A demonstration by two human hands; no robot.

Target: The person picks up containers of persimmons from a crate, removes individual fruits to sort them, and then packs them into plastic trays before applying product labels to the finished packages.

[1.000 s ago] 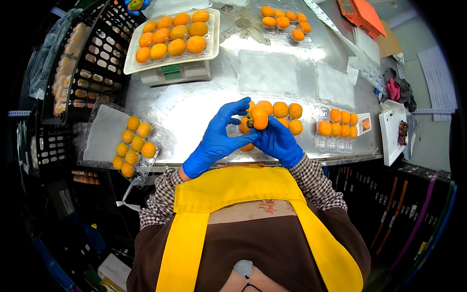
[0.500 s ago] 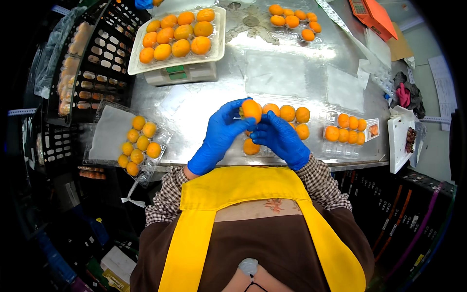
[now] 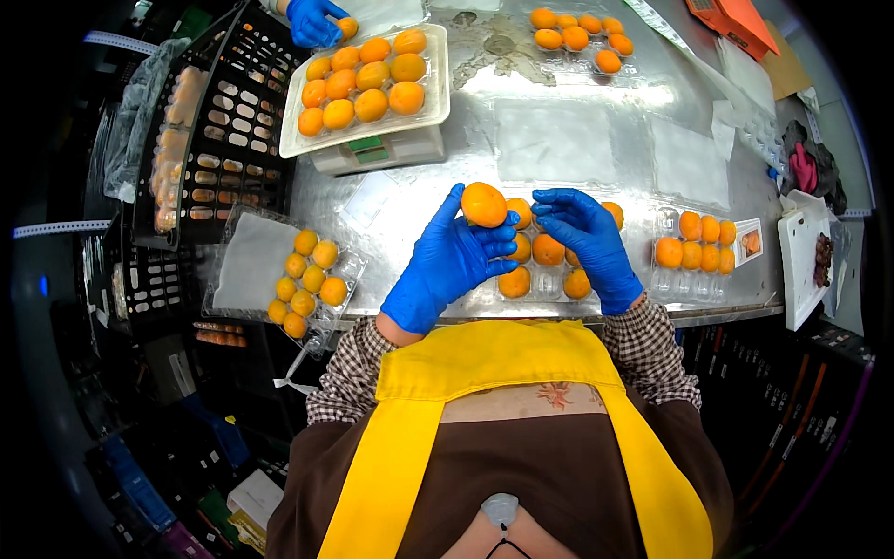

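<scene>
1. A persimmon [image 3: 484, 205] is held up by the left hand [image 3: 449, 265], gloved in blue. The grip is closed about its lower side, between the thumb and the curved fingers, and the fruit is raised above the surface [image 3: 466, 93].
2. The right hand [image 3: 589, 244], also gloved in blue, is held with its fingers spread loosely and pointed toward the left hand; nothing is seen to be pinched by it. Persimmons in a clear plastic tray [image 3: 546, 285] are partly covered by this hand.
3. To the right, seven persimmons are set in a clear clamshell [image 3: 689, 285]. A printed card [image 3: 749, 241] with an orange picture is placed at its right edge; its small lettering cannot be made out.
4. To the left, nine persimmons are grouped in another clear pack [image 3: 348, 268], beside which a white pad [image 3: 253, 261] is laid.
5. Twelve persimmons are carried on the pale platform of a weighing scale [image 3: 377, 156]. Its front is fitted with a green display [image 3: 369, 148], on which no reading can be made out.
6. A white paper slip [image 3: 372, 197] is laid near the scale; any marks on it are too faint to be read.
7. At the upper right, an orange device [image 3: 736, 23] is partly cut off by the view's dark rim.
</scene>
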